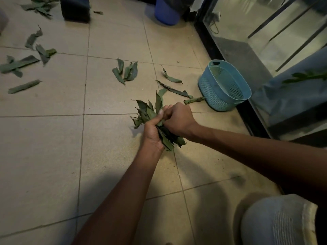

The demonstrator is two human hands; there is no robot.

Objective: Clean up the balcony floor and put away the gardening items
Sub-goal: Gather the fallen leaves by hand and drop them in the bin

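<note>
Lower right corner: knee (277, 220) in pale ribbed cloth, closest to the lens. Two bare forearms reaching up from the bottom and right edges to mid-frame. Left hand (153, 133) wrapped around a bunch (150, 114) of green leaves, fingers curled tight on the stems, thumb up against the blades. Right hand (177, 119) closed over the same bunch from the right, fingers curled into it, touching the left hand. Bunch held just above the tiled floor (53, 156), leaf tips fanning toward upper left, stem ends poking out below the hands. Loose leaves (126, 71) scattered over the floor in the middle and the upper left. Blue basket (223, 87) right of centre, tilted, mouth facing right, against a dark door frame (230, 68). Blue bucket (166, 12) and dark box (75, 8) along the top edge.
</note>
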